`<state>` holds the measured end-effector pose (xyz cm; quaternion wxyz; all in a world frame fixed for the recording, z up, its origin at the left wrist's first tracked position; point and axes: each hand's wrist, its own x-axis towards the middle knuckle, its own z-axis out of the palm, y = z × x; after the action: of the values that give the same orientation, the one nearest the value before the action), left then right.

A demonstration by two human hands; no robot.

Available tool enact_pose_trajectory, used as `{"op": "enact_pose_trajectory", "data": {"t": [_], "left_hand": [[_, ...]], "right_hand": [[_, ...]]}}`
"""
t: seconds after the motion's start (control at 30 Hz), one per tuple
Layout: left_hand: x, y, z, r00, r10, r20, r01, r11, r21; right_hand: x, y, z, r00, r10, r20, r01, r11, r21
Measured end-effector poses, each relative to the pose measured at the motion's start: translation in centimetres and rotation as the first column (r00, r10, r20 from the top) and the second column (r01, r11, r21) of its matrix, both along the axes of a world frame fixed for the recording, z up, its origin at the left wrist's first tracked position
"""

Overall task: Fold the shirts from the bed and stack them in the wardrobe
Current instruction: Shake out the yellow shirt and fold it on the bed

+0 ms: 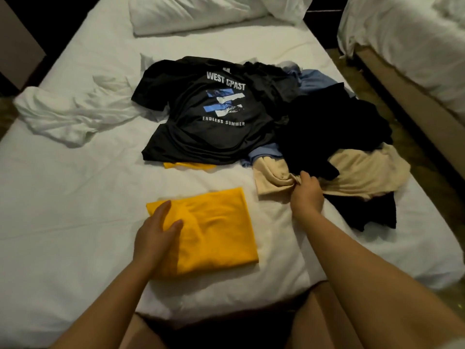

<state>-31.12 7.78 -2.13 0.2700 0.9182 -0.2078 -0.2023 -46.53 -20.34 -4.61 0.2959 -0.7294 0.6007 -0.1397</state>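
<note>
A folded yellow shirt (216, 227) lies on the white bed (75, 197) in front of me. My left hand (157, 233) rests flat on its left side, fingers straight. My right hand (308, 191) grips a bunched fold of a beige shirt (362, 175) at the right. A black shirt (327, 127) lies partly over the beige one. A dark printed shirt (208, 114) reading WEST COAST is spread out in the middle, with another yellow garment (188, 165) peeking from under it. A blue garment (314, 79) shows behind the pile.
A crumpled white cloth (70, 114) lies at the left of the bed. A white pillow (191, 13) sits at the head. A second bed (402, 41) stands to the right across a narrow floor gap (372, 91). No wardrobe is in view.
</note>
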Motion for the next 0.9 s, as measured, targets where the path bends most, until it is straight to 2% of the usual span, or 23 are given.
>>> {"op": "enact_pose_trajectory", "data": {"t": [0.13,0.23,0.3,0.37,0.43,0.5,0.57,0.6,0.67,0.7,0.73,0.8,0.9], "left_hand": [[0.9,-0.1,0.9,0.983,0.024,-0.183,-0.047,0.992,-0.121],[1.2,0.8,1.8,0.934,-0.003,-0.357,-0.074,0.977,-0.201],[0.9,1.3,2.8,0.915,-0.040,-0.402,-0.058,0.972,-0.229],[0.5,1.4,3.9,0.922,-0.064,-0.382,-0.049,0.958,-0.281],[0.4,0.9,4.8,0.941,-0.054,-0.333,-0.066,0.938,-0.341],[0.7,0.3,5.7,0.955,-0.069,-0.290,-0.047,0.926,-0.375],[1.1,-0.2,6.5,0.955,-0.097,-0.279,-0.016,0.926,-0.377],[1.3,-0.3,6.8,0.952,-0.116,-0.284,0.004,0.930,-0.368],[1.3,-0.1,7.1,0.945,-0.143,-0.295,0.031,0.935,-0.353],[1.1,0.1,7.2,0.945,-0.152,-0.290,0.044,0.937,-0.347],[0.7,0.3,7.4,0.946,-0.158,-0.283,0.054,0.938,-0.342],[-0.3,0.6,7.7,0.946,-0.167,-0.279,0.065,0.938,-0.340],[-1.9,0.5,8.7,0.949,-0.194,-0.249,0.092,0.924,-0.372]], "right_hand": [[3.2,1.3,2.2,0.989,0.060,0.139,-0.057,0.998,-0.022],[4.9,1.8,4.2,0.956,0.095,0.277,-0.090,0.995,-0.032],[7.4,1.4,7.3,0.922,0.109,0.372,-0.105,0.994,-0.032],[11.3,1.2,11.4,0.838,0.185,0.514,-0.188,0.981,-0.048],[15.3,1.7,15.1,0.704,0.284,0.651,-0.299,0.950,-0.090],[18.2,3.0,17.0,0.596,0.375,0.710,-0.439,0.893,-0.102],[19.1,4.7,17.3,0.525,0.505,0.685,-0.600,0.790,-0.123],[19.2,5.2,16.8,0.521,0.594,0.613,-0.669,0.730,-0.139],[18.3,5.6,14.5,0.532,0.756,0.381,-0.783,0.611,-0.119],[17.1,5.9,12.8,0.564,0.787,0.250,-0.789,0.603,-0.116],[15.6,6.3,10.8,0.613,0.775,0.154,-0.764,0.631,-0.133],[11.2,7.7,6.5,0.719,0.687,0.103,-0.675,0.726,-0.129],[4.0,11.1,1.8,0.825,0.561,0.071,-0.565,0.810,0.157]]}}
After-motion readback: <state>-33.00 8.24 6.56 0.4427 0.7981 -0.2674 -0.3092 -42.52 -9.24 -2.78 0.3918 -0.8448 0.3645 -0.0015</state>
